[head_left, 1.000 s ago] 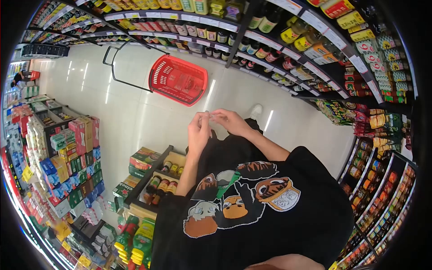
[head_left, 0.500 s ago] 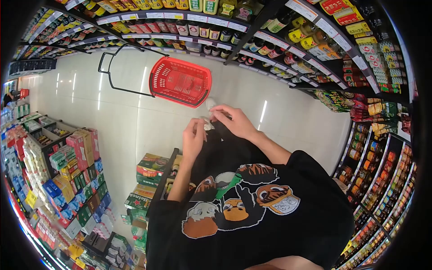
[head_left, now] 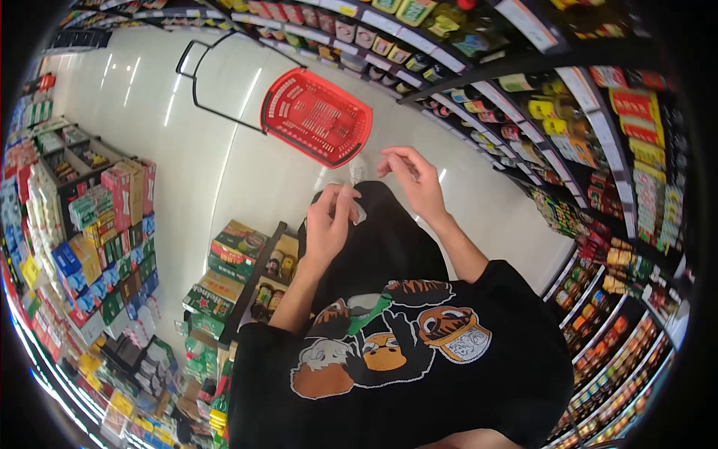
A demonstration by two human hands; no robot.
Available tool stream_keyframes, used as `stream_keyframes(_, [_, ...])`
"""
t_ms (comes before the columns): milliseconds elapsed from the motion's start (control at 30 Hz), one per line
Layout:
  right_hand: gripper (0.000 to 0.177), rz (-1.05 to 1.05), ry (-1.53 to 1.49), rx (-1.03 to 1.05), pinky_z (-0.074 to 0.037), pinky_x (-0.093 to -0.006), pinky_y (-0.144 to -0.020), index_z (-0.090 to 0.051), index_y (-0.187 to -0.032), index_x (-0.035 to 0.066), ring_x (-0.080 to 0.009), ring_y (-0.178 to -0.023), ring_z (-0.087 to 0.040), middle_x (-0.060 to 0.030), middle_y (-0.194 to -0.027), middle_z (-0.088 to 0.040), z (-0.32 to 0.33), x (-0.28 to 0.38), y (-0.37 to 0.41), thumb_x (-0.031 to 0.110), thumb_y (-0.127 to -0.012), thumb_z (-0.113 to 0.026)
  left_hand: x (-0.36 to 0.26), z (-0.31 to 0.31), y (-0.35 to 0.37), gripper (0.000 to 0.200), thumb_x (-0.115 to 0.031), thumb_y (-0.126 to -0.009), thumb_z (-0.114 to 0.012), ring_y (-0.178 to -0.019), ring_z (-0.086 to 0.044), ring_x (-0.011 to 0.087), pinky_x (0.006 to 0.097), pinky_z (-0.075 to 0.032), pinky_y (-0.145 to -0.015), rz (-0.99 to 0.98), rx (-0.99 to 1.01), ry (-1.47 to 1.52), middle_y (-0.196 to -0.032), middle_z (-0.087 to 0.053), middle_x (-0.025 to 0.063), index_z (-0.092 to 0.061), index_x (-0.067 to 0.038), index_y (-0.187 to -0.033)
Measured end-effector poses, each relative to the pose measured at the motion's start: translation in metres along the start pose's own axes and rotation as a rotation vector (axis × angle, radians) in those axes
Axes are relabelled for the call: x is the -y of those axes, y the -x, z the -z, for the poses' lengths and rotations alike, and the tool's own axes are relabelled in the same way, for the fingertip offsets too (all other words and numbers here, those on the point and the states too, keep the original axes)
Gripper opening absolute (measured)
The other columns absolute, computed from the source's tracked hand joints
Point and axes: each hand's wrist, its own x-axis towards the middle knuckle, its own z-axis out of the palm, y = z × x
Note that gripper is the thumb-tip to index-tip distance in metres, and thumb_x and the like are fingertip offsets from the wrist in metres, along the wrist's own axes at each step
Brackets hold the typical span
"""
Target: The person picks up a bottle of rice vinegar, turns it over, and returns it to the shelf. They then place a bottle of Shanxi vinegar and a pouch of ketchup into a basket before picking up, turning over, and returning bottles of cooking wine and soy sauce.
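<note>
My left hand [head_left: 329, 224] hangs over the black trousers [head_left: 389, 232], its fingers bent in toward the thumb. A small whitish patch shows at its fingertips; I cannot make out whether it is a held thing. To the right, my right hand [head_left: 419, 183] is raised with its fingers loosely bent and the thumb apart, nothing visible in it. Beyond both hands a red shopping basket [head_left: 364, 123] stands on the floor, its long black pull handle [head_left: 196, 90] stretching out to the left. Neither hand touches the basket. A light shoe [head_left: 358, 170] shows just below the basket.
Shelves of bottles and jars [head_left: 449, 105] curve along the top and right. Stacked drink cartons [head_left: 213, 295] and a low rack [head_left: 273, 277] stand close on my left. Farther left is a display of boxed goods [head_left: 112, 247]. Pale glossy floor [head_left: 187, 150] lies between.
My hands have moved apart, the right one going right and up. The view has tilted, so the basket appears higher and slightly right.
</note>
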Motion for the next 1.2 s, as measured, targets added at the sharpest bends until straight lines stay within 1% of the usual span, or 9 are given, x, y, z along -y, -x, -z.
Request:
stream_keyframes(200, [0.022,-0.175,0.068,0.124,-0.055,-0.03,-0.084,-0.062,-0.12,0.0,-0.0135,-0.089,-0.069,-0.0079,-0.094,-0.073,-0.007,-0.074,-0.057,0.014,-0.107,-0.054,0.057,0.001,-0.027,0.027,-0.02,-0.108,-0.053,-0.061,-0.056,0.0069,0.0252,-0.044,-0.058,0.216,-0.058,0.062,-0.063,-0.059,0.0026,-0.065,0.002,-0.098])
stream_keyframes(400, [0.031,-0.311,0.453,0.451,-0.056,-0.0371,-0.082,-0.057,-0.125,0.002,-0.0264,-0.09,-0.073,-0.0115,-0.096,-0.075,-0.049,-0.2,-0.134,0.023,-0.102,-0.059,0.207,0.018,-0.105,0.029,-0.014,-0.107,-0.054,-0.072,-0.065,0.0144,0.0281,-0.054,-0.069,0.321,-0.076,0.051,-0.084,-0.067,0.0101,-0.051,0.004,-0.129])
stream_keyframes(533, [0.034,-0.333,0.7,0.445,-0.057,-0.0399,-0.078,-0.06,-0.121,0.001,-0.0286,-0.089,-0.075,-0.0122,-0.091,-0.075,-0.063,-0.358,-0.194,0.027,-0.099,-0.062,0.256,0.034,-0.163,0.028,-0.013,-0.106,-0.054,-0.083,-0.069,0.0166,0.0296,-0.055,-0.076,0.366,-0.106,0.037,-0.091,-0.07,0.0124,-0.055,0.005,-0.128])
stream_keyframes(600, [0.036,-0.695,0.398,0.29,-0.056,-0.0402,-0.076,-0.065,-0.113,-0.002,-0.0247,-0.081,-0.076,-0.0122,-0.083,-0.074,-0.068,-0.435,-0.225,0.031,-0.098,-0.063,0.268,0.041,-0.18,0.027,-0.013,-0.105,-0.054,-0.087,-0.07,0.0172,0.0297,-0.055,-0.078,0.387,-0.119,0.071,-0.093,-0.071,0.0128,-0.057,0.005,-0.125])
stream_keyframes(700, [0.045,-0.754,0.531,0.257,-0.056,-0.0371,-0.066,-0.071,-0.096,-0.001,-0.021,-0.071,-0.076,-0.0143,-0.079,-0.075,-0.076,-0.521,-0.256,0.041,-0.1,-0.058,0.278,0.047,-0.194,0.024,-0.014,-0.107,-0.053,-0.089,-0.068,0.0159,0.0298,-0.054,-0.082,0.396,-0.148,0.115,-0.092,-0.07,0.0113,-0.062,0.005,-0.118])
stream_keyframes(733, [0.048,-0.778,0.731,0.324,-0.056,-0.0356,-0.064,-0.07,-0.101,-0.001,-0.0209,-0.073,-0.076,-0.0154,-0.082,-0.075,-0.079,-0.535,-0.271,0.045,-0.101,-0.055,0.288,0.048,-0.191,0.024,-0.014,-0.107,-0.053,-0.089,-0.068,0.0159,0.0298,-0.054,-0.082,0.413,-0.155,0.111,-0.092,-0.07,0.0113,-0.062,0.005,-0.118])
stream_keyframes(900, [0.048,-1.058,0.384,0.041,-0.059,-0.0356,-0.06,-0.059,-0.122,-0.003,-0.0197,-0.07,-0.074,-0.0129,-0.086,-0.077,-0.11,-0.575,-0.296,0.041,-0.105,-0.048,0.323,0.053,-0.185,0.025,-0.015,-0.108,-0.051,-0.088,-0.066,0.0145,0.0298,-0.053,-0.086,0.471,-0.186,0.257,-0.092,-0.069,0.0097,-0.062,0.005,-0.117])
stream_keyframes(1000, [0.048,-1.034,0.369,0.129,-0.06,-0.0333,-0.057,-0.055,-0.126,-0.005,-0.0184,-0.065,-0.072,-0.0136,-0.086,-0.077,-0.104,-0.588,-0.299,0.038,-0.106,-0.046,0.335,0.059,-0.178,0.024,-0.014,-0.108,-0.051,-0.089,-0.066,0.015,0.0308,-0.054,-0.087,0.517,-0.204,0.306,-0.093,-0.069,0.0099,-0.062,0.006,-0.117])
stream_keyframes(1200, [0.038,-0.944,0.13,0.077,-0.056,-0.0277,-0.056,-0.064,-0.084,0.003,-0.0119,-0.059,-0.064,-0.0052,-0.071,-0.068,-0.085,-0.489,-0.254,0.035,-0.101,-0.052,0.328,0.061,-0.156,0.025,-0.016,-0.107,-0.053,-0.09,-0.067,0.0139,0.0306,-0.054,-0.084,0.476,-0.24,0.287,-0.098,-0.07,0.0099,-0.062,0.004,-0.118])
